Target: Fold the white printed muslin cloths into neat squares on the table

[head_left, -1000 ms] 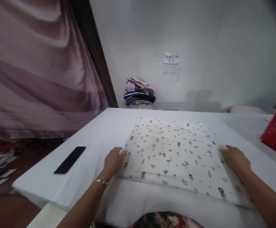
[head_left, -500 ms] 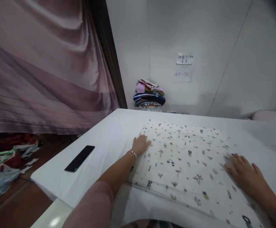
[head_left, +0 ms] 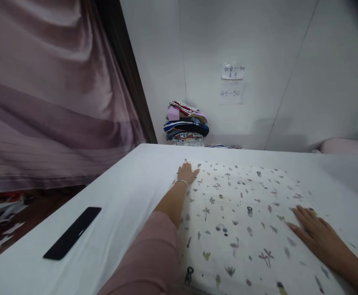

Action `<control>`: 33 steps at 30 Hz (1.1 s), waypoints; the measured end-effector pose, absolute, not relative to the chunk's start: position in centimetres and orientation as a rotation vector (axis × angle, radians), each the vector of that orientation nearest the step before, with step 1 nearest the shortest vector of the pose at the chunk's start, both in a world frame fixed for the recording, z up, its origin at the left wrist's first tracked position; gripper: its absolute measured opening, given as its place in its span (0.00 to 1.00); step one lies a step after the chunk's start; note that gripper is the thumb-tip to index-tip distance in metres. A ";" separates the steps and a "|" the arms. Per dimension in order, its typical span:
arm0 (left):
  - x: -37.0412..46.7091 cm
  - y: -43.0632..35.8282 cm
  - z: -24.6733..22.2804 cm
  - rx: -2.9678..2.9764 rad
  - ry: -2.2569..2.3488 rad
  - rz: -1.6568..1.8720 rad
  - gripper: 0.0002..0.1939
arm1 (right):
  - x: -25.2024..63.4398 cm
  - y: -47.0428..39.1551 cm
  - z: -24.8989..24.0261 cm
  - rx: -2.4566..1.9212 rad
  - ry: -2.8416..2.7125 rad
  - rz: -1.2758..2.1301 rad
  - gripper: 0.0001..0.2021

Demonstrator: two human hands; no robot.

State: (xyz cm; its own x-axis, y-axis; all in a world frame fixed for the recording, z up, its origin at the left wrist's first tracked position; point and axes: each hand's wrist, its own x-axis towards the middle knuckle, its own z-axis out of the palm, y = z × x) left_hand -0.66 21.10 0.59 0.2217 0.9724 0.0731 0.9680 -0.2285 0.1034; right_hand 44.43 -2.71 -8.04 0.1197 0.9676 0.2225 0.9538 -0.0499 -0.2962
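Note:
A white cloth (head_left: 243, 217) printed with small palms, leaves and birds lies spread flat before me. My left hand (head_left: 187, 173), with a bracelet at the wrist, rests flat near the cloth's far left corner, fingers spread. On the cloth's right side my right hand (head_left: 312, 229) lies palm down with its fingers stretched out. Neither hand grips anything. The cloth's near edge runs out of view at the bottom.
The cloth lies on a white-covered table (head_left: 129, 188). A flat black object (head_left: 72, 233) is on its left part. Beyond the far edge stands a stack of folded fabrics (head_left: 186, 125). Paper notes (head_left: 231, 93) hang on the wall; a pink curtain (head_left: 49, 90) hangs at left.
My left hand has slid away from me along the cloth's left edge to the far corner. My right hand stays on the right side. The camera view has shifted forward.

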 end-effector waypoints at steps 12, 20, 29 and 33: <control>-0.6 23.8 0.6 2.472 1.988 0.276 0.36 | 40.2 0.6 0.0 -2.301 -1.969 0.154 0.32; -1.0 25.3 0.0 2.395 1.963 0.082 0.41 | 42.0 5.7 -0.7 -2.438 -1.929 0.060 0.32; 1.6 25.5 -0.3 2.488 1.846 0.129 0.38 | 42.3 11.4 -0.6 -2.418 -1.872 0.118 0.34; 2.1 26.2 -0.4 2.500 1.793 0.116 0.37 | 42.9 12.4 -1.4 -2.487 -1.754 0.093 0.34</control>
State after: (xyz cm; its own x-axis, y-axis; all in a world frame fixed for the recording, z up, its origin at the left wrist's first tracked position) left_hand 2.13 26.24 -0.43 0.3198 0.9472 0.0244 0.9424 -0.3207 0.0949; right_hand 42.87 12.36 -1.38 0.3358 0.9419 0.0059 0.9360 -0.3330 -0.1139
